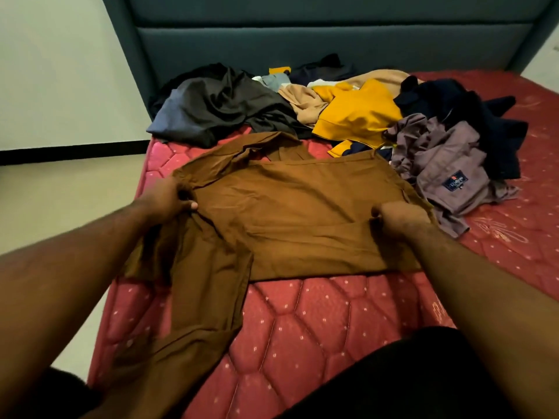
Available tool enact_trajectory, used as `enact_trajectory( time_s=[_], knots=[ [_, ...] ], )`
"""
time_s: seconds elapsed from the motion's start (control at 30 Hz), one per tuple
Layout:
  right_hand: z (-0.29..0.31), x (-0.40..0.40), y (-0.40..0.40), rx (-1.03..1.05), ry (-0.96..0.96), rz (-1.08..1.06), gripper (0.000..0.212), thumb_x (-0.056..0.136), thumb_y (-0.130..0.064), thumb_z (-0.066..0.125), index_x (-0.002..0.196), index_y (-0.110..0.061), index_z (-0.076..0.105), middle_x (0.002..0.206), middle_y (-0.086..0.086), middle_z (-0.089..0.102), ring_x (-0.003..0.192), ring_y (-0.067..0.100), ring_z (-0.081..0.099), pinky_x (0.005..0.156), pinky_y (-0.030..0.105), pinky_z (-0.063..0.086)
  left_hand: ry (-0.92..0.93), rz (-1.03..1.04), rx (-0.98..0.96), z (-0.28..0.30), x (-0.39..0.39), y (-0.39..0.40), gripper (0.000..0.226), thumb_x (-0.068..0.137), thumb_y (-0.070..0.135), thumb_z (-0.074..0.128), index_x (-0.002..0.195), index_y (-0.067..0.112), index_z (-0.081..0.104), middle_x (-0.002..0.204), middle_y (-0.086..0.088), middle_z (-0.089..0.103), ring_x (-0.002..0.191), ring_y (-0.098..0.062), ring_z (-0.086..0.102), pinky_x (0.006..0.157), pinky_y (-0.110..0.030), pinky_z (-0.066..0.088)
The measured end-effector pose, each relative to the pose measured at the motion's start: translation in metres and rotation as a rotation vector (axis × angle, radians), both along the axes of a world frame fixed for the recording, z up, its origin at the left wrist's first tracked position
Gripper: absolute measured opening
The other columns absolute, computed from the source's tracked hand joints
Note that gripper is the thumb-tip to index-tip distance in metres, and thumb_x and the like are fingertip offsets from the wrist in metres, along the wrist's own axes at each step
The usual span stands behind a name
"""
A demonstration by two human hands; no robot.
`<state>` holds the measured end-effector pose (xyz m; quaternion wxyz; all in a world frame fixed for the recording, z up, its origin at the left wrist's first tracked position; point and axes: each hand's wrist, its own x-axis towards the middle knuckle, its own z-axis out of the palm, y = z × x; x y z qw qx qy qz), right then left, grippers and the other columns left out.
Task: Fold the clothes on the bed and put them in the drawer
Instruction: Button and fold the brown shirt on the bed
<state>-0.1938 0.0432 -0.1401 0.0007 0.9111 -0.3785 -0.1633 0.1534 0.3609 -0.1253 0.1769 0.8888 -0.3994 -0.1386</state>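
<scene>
Your left hand (pixel 171 198) closed on the brown shirt (pixel 290 213) near its collar, your right hand (pixel 399 217) gripping its opposite edge, shirt spread flat on the red mattress (pixel 317 322), unfolded clothes pile (pixel 348 110) heaped beyond it

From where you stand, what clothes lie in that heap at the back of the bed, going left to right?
Dark grey garment → beige garment → yellow garment → mauve shirt with a sewn label. A navy piece lies behind the mauve one, overlapping it, so I leave it unplaced.

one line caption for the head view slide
Both hands, left and right, grip a brown shirt on the red mattress.
</scene>
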Motion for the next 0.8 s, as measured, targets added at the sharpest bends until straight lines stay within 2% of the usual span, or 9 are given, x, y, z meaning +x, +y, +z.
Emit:
enact_trajectory(
  time_s=[0.13, 0.2, 0.3, 0.43, 0.47, 0.53, 0.63, 0.7, 0.8],
  knots=[
    [-0.033, 0.004, 0.019, -0.206, -0.089, 0.035, 0.028, 0.092, -0.026, 0.046, 0.119, -0.027, 0.056, 0.123, 0.006, 0.056, 0.114, 0.03, 0.051, 0.094, 0.043, 0.04, -0.166, 0.076, -0.14, -0.039, -0.004, 0.003, 0.034, 0.089, 0.023, 0.069, 0.122, 0.015, 0.063, 0.124, -0.012, 0.063, 0.108, -0.032, 0.061, 0.093, -0.045, 0.05],
    [-0.043, 0.012, 0.048, -0.255, -0.276, 0.15, 0.025, 0.091, -0.028, 0.05, 0.111, -0.022, 0.062, 0.117, 0.009, 0.059, 0.105, 0.033, 0.056, 0.086, 0.042, 0.045, -0.345, 0.065, -0.273, -0.045, -0.023, 0.019, 0.042, 0.091, 0.027, 0.061, 0.131, 0.014, 0.057, 0.134, -0.013, 0.055, 0.117, -0.036, 0.054, 0.096, -0.048, 0.045],
    [-0.046, 0.037, 0.12, -0.122, -0.588, 0.473, 0.034, 0.088, -0.035, 0.05, 0.114, -0.019, 0.065, 0.121, 0.015, 0.061, 0.096, 0.037, 0.064, 0.076, 0.041, 0.056, -0.395, 0.13, -0.412, -0.057, -0.065, 0.073, 0.055, 0.088, 0.035, 0.052, 0.141, 0.019, 0.048, 0.144, -0.009, 0.046, 0.13, -0.032, 0.044, 0.102, -0.048, 0.035],
    [-0.045, 0.059, 0.244, 0.592, -0.34, 0.747, 0.085, 0.087, -0.026, 0.062, 0.149, -0.049, 0.01, 0.161, 0.004, 0.009, 0.137, 0.025, 0.039, 0.1, 0.037, 0.048, -0.207, 0.517, -0.416, -0.081, -0.087, 0.148, 0.084, 0.079, 0.048, 0.07, 0.149, 0.025, 0.028, 0.151, -0.012, 0.027, 0.137, -0.032, 0.03, 0.105, -0.055, 0.029],
    [-0.048, 0.059, 0.274, 0.622, -0.204, 0.835, 0.091, 0.086, -0.027, 0.064, 0.148, -0.053, 0.004, 0.162, 0.002, 0.006, 0.137, 0.026, 0.038, 0.1, 0.04, 0.047, -0.136, 0.577, -0.415, -0.084, -0.083, 0.154, 0.089, 0.075, 0.051, 0.076, 0.147, 0.026, 0.029, 0.148, -0.013, 0.028, 0.135, -0.033, 0.032, 0.104, -0.057, 0.031],
    [-0.044, 0.068, 0.323, 0.433, -0.011, 1.005, 0.069, 0.09, -0.028, 0.058, 0.147, -0.045, 0.022, 0.15, 0.008, 0.029, 0.121, 0.035, 0.051, 0.094, 0.045, 0.047, -0.047, 0.56, -0.499, -0.084, -0.07, 0.175, 0.086, 0.068, 0.054, 0.08, 0.138, 0.024, 0.041, 0.136, -0.013, 0.035, 0.124, -0.029, 0.041, 0.101, -0.055, 0.042],
    [-0.026, 0.096, 0.312, 0.537, 0.023, 0.918, 0.032, 0.091, -0.022, 0.058, 0.123, -0.018, 0.059, 0.116, 0.01, 0.058, 0.106, 0.03, 0.058, 0.086, 0.038, 0.045, 0.24, 0.526, -0.582, -0.091, -0.069, 0.171, 0.062, 0.071, 0.034, 0.086, 0.123, 0.025, 0.055, 0.124, -0.006, 0.037, 0.11, -0.021, 0.051, 0.098, -0.048, 0.049],
    [0.015, 0.126, 0.284, 0.726, 0.008, 0.796, 0.009, 0.088, -0.013, 0.064, 0.095, -0.016, 0.068, 0.091, 0.002, 0.066, 0.085, 0.023, 0.062, 0.075, 0.034, 0.046, 0.289, 0.51, -0.597, -0.096, -0.067, 0.176, 0.067, 0.068, 0.048, 0.082, 0.127, 0.029, 0.057, 0.124, -0.004, 0.042, 0.112, -0.024, 0.056, 0.098, -0.046, 0.051],
    [0.102, 0.165, 0.234, 0.866, -0.625, 0.373, 0.023, 0.091, -0.003, 0.059, 0.096, -0.024, 0.067, 0.09, -0.003, 0.068, 0.08, 0.022, 0.062, 0.068, 0.033, 0.049, 0.322, 0.481, -0.584, -0.111, -0.053, 0.182, 0.07, 0.067, 0.06, 0.074, 0.13, 0.035, 0.059, 0.128, -0.005, 0.052, 0.113, -0.015, 0.057, 0.1, -0.044, 0.05]
  ],
)
